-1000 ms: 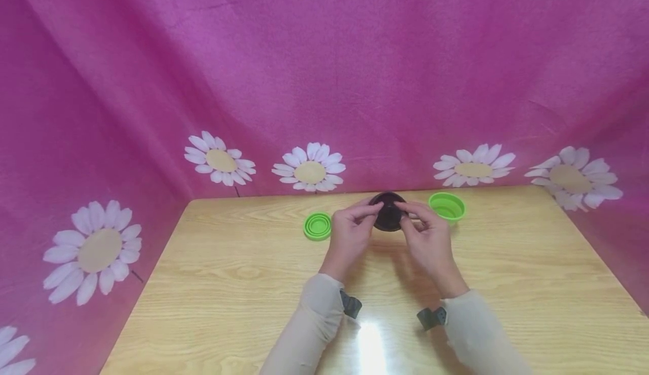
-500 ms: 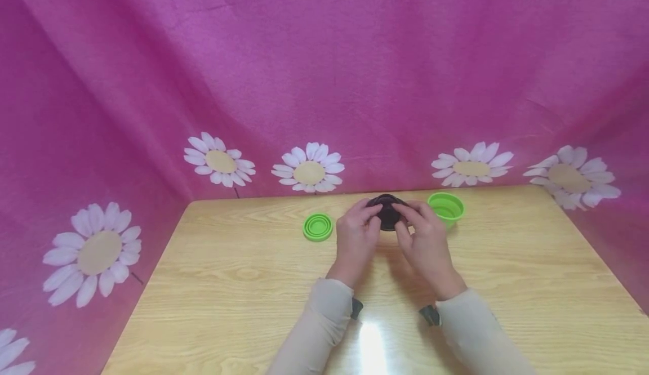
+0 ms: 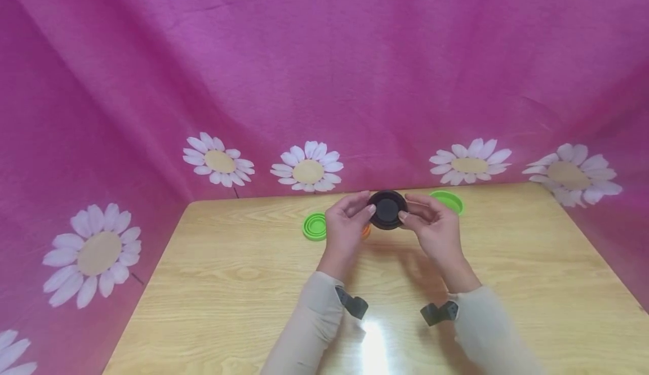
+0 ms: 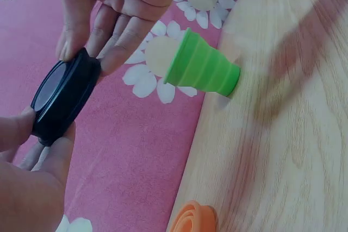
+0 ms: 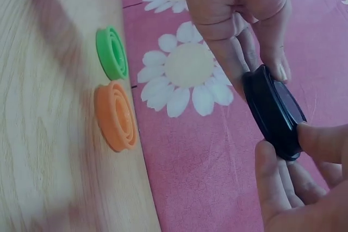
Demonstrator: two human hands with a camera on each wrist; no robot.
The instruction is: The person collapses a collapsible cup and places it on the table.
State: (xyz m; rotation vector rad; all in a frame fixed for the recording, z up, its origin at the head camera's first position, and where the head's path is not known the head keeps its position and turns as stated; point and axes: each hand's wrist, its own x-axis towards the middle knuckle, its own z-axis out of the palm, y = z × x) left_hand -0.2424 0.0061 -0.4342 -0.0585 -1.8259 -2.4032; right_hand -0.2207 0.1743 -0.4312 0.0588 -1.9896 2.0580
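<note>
Black collapsible cup (image 3: 387,210), folded flat, is held up off the table (image 3: 228,285) btwn both hands, its round face showing in the head view. One side of its rim is pinched by the left hand (image 3: 346,230), thumb on the near face, fingers behind; the opp. side is pinched likewise by the right hand (image 3: 441,233). An orange collapsible cup (image 5: 115,117), also folded, is mostly hidden by the left hand in the head view. Just beside it is set a flat green collapsible cup (image 3: 314,227); whether they touch can't be told. A tall green cup (image 4: 204,64), extended, is stood upright nr the table's back edge, partly covered by the right hand. Behind, a pink cloth (image 3: 355,71) is hung, printed w/ white daisies (image 3: 307,171).
</note>
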